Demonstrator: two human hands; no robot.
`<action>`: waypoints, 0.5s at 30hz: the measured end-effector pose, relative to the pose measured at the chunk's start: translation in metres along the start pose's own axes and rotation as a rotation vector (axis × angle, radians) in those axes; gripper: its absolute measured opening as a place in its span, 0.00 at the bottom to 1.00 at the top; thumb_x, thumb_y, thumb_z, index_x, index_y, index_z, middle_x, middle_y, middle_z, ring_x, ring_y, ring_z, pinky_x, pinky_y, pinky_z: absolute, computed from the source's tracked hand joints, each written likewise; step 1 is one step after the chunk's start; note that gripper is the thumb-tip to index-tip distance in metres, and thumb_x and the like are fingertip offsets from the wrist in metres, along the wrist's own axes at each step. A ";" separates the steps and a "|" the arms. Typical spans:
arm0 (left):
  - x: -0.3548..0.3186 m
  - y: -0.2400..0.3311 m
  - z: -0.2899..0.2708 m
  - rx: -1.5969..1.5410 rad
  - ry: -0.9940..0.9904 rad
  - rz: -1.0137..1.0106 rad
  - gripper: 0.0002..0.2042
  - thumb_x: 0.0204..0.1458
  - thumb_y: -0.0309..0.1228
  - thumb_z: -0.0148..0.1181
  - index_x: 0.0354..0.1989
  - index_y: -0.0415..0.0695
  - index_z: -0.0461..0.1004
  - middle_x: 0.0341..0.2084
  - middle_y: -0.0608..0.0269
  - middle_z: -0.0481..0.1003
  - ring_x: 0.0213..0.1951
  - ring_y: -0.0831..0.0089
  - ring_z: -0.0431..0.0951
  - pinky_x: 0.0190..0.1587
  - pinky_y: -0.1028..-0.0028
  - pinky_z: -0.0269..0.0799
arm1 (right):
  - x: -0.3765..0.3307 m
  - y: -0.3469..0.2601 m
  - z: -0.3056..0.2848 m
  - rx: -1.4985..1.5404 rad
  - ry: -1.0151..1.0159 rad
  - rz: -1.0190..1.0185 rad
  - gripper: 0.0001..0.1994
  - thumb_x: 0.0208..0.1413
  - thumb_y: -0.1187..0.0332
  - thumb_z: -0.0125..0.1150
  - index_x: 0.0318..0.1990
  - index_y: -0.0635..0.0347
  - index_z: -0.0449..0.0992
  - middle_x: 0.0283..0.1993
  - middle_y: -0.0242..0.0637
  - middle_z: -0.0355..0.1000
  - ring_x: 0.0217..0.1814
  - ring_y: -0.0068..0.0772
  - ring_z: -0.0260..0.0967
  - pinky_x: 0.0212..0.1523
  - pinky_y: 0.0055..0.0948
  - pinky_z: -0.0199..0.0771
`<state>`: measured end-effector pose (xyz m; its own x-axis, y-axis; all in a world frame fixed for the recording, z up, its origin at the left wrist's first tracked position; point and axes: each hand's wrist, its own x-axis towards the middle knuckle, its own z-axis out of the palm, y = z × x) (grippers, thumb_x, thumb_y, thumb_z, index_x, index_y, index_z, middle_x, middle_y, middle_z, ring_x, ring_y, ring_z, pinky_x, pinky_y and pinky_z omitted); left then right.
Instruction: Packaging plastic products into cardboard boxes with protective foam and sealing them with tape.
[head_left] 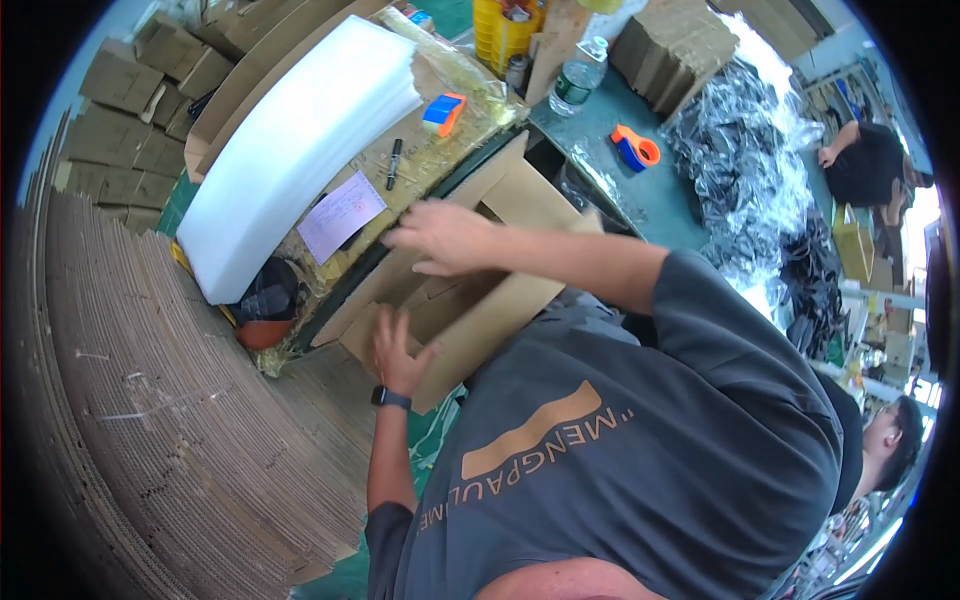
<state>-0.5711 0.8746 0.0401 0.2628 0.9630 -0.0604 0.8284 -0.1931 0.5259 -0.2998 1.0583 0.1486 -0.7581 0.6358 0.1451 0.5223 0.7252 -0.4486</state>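
Right in front of me is a brown cardboard box (482,338) with its top flaps raised, pressed up against the table's edge. My left hand (398,355), with a dark watch at the wrist, is over the box's left end; its fingers are spread and grip nothing. Across the box reaches my right hand (443,237), near the far flap by the table edge. Its fingers are stretched out and slightly blurred, with nothing visible in them. Whether its fingertips touch the flap is hard to tell.
On the table lie a white foam stack (300,150), a pink slip (341,216), a black marker (394,163) and an orange-blue tape dispenser (444,114). Another dispenser (634,148) and a bottle (578,77) stand farther right. Flat cardboard (180,400) is piled at left; a co-worker (870,165) is far right.
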 end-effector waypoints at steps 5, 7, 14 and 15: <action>0.009 0.007 0.041 0.147 0.210 -0.047 0.49 0.45 0.47 0.82 0.76 0.46 0.64 0.79 0.43 0.54 0.77 0.40 0.54 0.77 0.42 0.51 | -0.002 0.066 0.019 -0.368 0.021 0.079 0.20 0.55 0.60 0.71 0.54 0.52 0.79 0.48 0.42 0.80 0.59 0.46 0.78 0.55 0.45 0.78; 0.004 0.020 0.054 0.189 0.306 0.047 0.42 0.49 0.39 0.81 0.74 0.49 0.68 0.71 0.48 0.64 0.73 0.46 0.61 0.73 0.45 0.60 | -0.029 0.069 0.044 -0.302 -0.023 0.109 0.05 0.57 0.65 0.62 0.38 0.51 0.81 0.32 0.37 0.81 0.44 0.47 0.83 0.43 0.44 0.83; 0.032 0.080 0.059 0.539 0.337 0.118 0.42 0.54 0.43 0.76 0.77 0.48 0.63 0.76 0.39 0.55 0.79 0.41 0.52 0.77 0.37 0.49 | -0.149 0.078 0.104 -0.072 0.232 -0.160 0.37 0.68 0.36 0.52 0.67 0.61 0.77 0.79 0.57 0.60 0.82 0.60 0.56 0.83 0.61 0.44; 0.044 0.092 0.055 0.453 0.206 -0.005 0.44 0.56 0.47 0.73 0.79 0.44 0.60 0.79 0.36 0.50 0.81 0.39 0.47 0.79 0.36 0.43 | -0.147 0.077 0.100 0.014 0.180 -0.137 0.36 0.69 0.37 0.53 0.67 0.61 0.76 0.77 0.56 0.63 0.81 0.60 0.58 0.83 0.61 0.46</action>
<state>-0.4567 0.8889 0.0392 0.1935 0.9724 0.1306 0.9729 -0.2073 0.1020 -0.1873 0.9942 0.0044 -0.7389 0.5694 0.3602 0.4126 0.8050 -0.4262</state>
